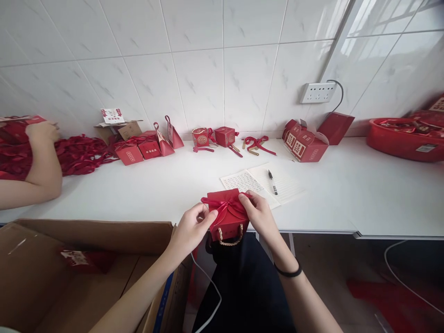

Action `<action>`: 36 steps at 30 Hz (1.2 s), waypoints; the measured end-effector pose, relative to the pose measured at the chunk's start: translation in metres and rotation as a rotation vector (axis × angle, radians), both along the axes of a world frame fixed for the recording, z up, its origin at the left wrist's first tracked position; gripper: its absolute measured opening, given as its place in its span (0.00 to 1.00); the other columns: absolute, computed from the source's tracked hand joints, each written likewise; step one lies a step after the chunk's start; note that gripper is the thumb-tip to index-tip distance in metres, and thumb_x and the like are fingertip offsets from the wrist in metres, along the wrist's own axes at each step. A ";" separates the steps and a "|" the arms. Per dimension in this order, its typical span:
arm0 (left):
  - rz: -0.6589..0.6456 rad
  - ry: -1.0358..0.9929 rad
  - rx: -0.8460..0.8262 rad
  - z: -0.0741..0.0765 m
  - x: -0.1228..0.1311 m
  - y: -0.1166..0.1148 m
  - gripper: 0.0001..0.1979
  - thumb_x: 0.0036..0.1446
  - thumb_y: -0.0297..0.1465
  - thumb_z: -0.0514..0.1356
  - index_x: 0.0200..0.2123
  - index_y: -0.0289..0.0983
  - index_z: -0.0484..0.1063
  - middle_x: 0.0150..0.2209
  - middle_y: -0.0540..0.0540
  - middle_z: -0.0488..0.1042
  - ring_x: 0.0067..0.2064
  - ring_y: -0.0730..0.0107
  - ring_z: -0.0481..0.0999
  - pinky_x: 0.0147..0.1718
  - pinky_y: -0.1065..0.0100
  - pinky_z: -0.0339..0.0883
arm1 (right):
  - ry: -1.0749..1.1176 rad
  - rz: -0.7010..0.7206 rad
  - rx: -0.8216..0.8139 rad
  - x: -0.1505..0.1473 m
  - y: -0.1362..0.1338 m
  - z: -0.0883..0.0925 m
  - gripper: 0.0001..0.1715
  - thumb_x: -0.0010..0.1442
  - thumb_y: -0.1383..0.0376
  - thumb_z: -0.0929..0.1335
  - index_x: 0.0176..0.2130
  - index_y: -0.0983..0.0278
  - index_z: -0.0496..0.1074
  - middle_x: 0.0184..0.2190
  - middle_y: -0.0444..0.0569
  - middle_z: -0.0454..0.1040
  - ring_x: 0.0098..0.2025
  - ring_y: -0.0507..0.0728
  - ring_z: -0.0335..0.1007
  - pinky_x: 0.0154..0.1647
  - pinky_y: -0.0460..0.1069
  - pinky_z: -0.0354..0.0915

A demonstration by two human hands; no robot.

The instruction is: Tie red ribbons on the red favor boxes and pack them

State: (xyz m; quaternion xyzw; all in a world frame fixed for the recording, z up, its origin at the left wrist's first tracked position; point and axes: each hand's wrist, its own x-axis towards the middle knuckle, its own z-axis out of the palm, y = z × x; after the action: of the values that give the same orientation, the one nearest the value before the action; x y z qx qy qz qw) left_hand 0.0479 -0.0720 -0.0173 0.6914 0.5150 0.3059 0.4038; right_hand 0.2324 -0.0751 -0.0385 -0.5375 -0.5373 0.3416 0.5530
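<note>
Sitting at the worktop's (347, 194) near edge, the red gift box (229, 224) is betw both hands, its rope handle hanging twd the person. Left hand (189, 231) pinches the red ribbon (225, 204) at the lid's left side w/ thumb + forefinger; right hand (262, 216) grips the ribbon's right end by the box's top corner. Open cardboard box (86, 231) lower left holds a red packet (85, 260). Red basin (398, 143) far right has red items, too blurred to tell. Notebook (258, 182) w/ pen (272, 181) lies just behind the gift box. Co-worker's hand (41, 132) far left is beside a ribbon pile (81, 155)
</note>
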 end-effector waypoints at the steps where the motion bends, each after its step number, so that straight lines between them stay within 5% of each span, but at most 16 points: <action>1: -0.005 0.009 0.001 -0.001 -0.001 0.000 0.20 0.55 0.47 0.53 0.22 0.38 0.57 0.21 0.53 0.59 0.24 0.72 0.60 0.25 0.70 0.54 | 0.041 0.004 -0.001 -0.001 -0.002 0.000 0.22 0.57 0.51 0.62 0.21 0.62 0.54 0.19 0.39 0.52 0.23 0.50 0.49 0.24 0.46 0.49; 19: -0.079 -0.345 -0.157 -0.008 -0.011 0.008 0.15 0.50 0.38 0.62 0.26 0.36 0.59 0.27 0.54 0.63 0.28 0.79 0.62 0.29 0.75 0.59 | 0.722 -0.062 -0.147 -0.004 0.003 -0.008 0.20 0.43 0.57 0.71 0.17 0.64 0.59 0.17 0.39 0.56 0.20 0.47 0.50 0.22 0.44 0.49; 27: -0.232 -0.127 -0.159 0.000 -0.031 0.006 0.13 0.52 0.37 0.60 0.28 0.38 0.57 0.23 0.55 0.63 0.26 0.77 0.64 0.28 0.72 0.61 | 0.727 -0.043 -0.153 0.000 0.001 -0.010 0.19 0.44 0.57 0.71 0.16 0.64 0.60 0.16 0.39 0.57 0.19 0.47 0.49 0.19 0.44 0.48; 30: -0.249 0.179 0.012 0.021 -0.034 0.008 0.14 0.50 0.40 0.62 0.35 0.39 0.64 0.31 0.50 0.67 0.33 0.70 0.69 0.34 0.66 0.66 | 0.713 -0.035 -0.127 0.001 0.000 -0.009 0.19 0.45 0.57 0.70 0.17 0.64 0.61 0.17 0.39 0.58 0.20 0.48 0.52 0.21 0.44 0.51; 33: -0.214 0.375 0.373 0.043 -0.017 0.016 0.15 0.54 0.41 0.59 0.42 0.41 0.67 0.45 0.46 0.67 0.47 0.62 0.67 0.47 0.59 0.63 | 0.724 -0.023 -0.119 0.001 0.000 -0.008 0.18 0.46 0.57 0.71 0.17 0.64 0.62 0.18 0.40 0.60 0.22 0.49 0.54 0.24 0.44 0.54; 36: -0.408 0.430 0.514 0.055 0.010 0.026 0.10 0.60 0.38 0.53 0.39 0.42 0.71 0.44 0.48 0.68 0.50 0.63 0.66 0.51 0.60 0.61 | 0.719 -0.029 -0.124 -0.001 -0.001 -0.009 0.17 0.46 0.56 0.70 0.19 0.65 0.64 0.19 0.41 0.62 0.23 0.49 0.56 0.25 0.44 0.55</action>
State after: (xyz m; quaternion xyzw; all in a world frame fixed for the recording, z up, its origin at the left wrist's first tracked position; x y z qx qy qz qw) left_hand 0.0576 -0.0455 0.0377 0.9065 0.3466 0.1864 0.1528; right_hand 0.2313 -0.0759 -0.0474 -0.4233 -0.2789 0.5328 0.6777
